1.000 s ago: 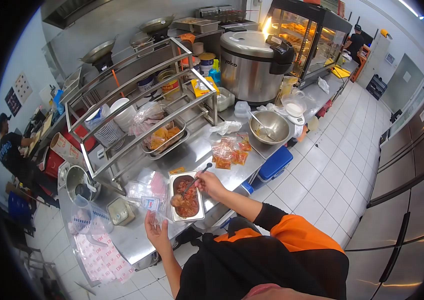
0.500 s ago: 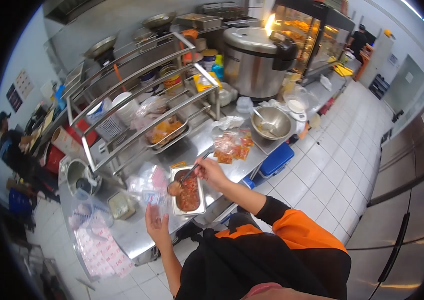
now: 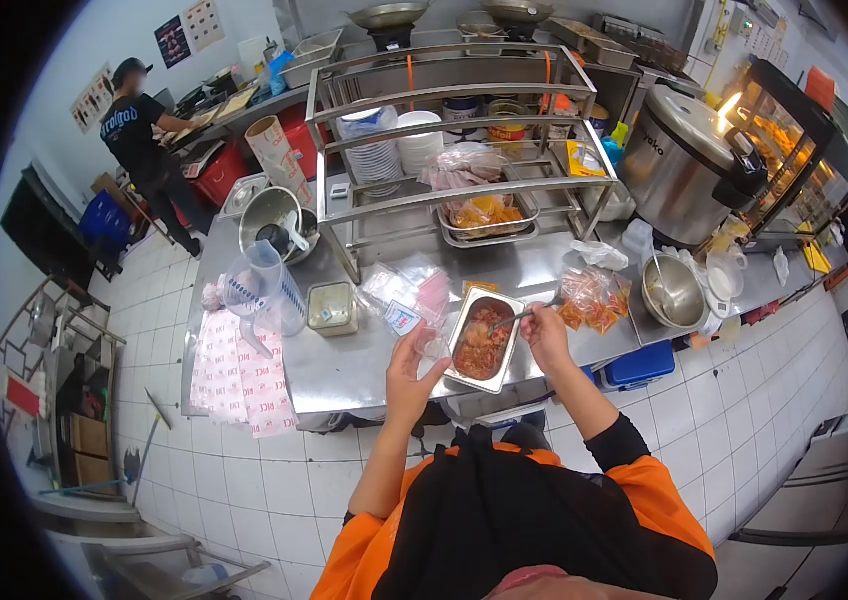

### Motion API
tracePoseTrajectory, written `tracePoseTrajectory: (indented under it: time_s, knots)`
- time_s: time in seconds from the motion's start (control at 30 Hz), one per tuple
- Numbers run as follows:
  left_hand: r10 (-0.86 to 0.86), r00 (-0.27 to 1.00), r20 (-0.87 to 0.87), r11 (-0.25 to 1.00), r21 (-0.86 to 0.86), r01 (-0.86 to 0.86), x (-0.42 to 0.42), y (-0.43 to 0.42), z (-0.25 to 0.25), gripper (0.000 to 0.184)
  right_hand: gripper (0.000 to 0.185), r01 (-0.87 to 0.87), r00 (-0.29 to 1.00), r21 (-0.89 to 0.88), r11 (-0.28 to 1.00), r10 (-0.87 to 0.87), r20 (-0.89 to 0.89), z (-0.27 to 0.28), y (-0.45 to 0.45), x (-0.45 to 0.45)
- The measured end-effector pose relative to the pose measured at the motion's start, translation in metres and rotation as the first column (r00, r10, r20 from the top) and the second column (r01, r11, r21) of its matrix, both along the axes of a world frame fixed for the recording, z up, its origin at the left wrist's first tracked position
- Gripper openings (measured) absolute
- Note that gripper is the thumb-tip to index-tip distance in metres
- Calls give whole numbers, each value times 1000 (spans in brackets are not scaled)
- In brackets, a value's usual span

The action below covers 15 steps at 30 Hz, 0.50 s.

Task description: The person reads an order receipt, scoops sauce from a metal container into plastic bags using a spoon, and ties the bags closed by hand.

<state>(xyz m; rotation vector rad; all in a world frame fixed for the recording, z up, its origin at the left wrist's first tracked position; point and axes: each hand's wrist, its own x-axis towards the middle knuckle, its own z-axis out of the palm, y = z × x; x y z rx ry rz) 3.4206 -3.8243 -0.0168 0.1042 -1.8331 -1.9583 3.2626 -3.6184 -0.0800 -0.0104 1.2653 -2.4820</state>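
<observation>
On the left of the surface [image 3: 344,375], printed paper [image 3: 234,370], a measuring jug [image 3: 279,290] and a square container [image 3: 332,308] are seen. Farther right, clear plastic [image 3: 434,348] is pinched in the left hand [image 3: 412,368], thumb and fingers partly curled; the hand has been brought closer to the left rim of the steel pan [image 3: 510,348]. In the pan lies a chunky red food [image 3: 482,358]. The spoon [image 3: 516,319], half a second ago seen with its head at that rim, has been drawn back over the food, so scooping appears to be the step in hand. Its handle is held in a narrow grip by the right hand [image 3: 546,338], just right of the pan. Beyond, filled bags [image 3: 594,300] and a steel bowl [image 3: 672,290] are placed.

The plastic's outline is lost in its transparency, and whether it is opened cannot be told. The spoon's head is hard to make out against the food; its load cannot be judged.
</observation>
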Motion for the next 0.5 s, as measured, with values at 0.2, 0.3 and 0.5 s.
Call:
tracePoseTrajectory:
  time_s: [0.2, 0.3, 0.5]
  knots:
    - [61, 998, 2, 995, -77, -61, 5, -1, -3, 65, 15, 92, 993, 152, 984, -79, -90, -5, 1, 9]
    - [90, 996, -12, 982, -168, -90, 5, -4, -1, 64, 16, 160, 960, 275, 948, -85, -266, 4, -1, 10]
    - [129, 991, -47, 967, -215, -136, 4, -6, 1, 62, 16, 152, 886, 416, 896, 63, -459, 8, -1, 11]
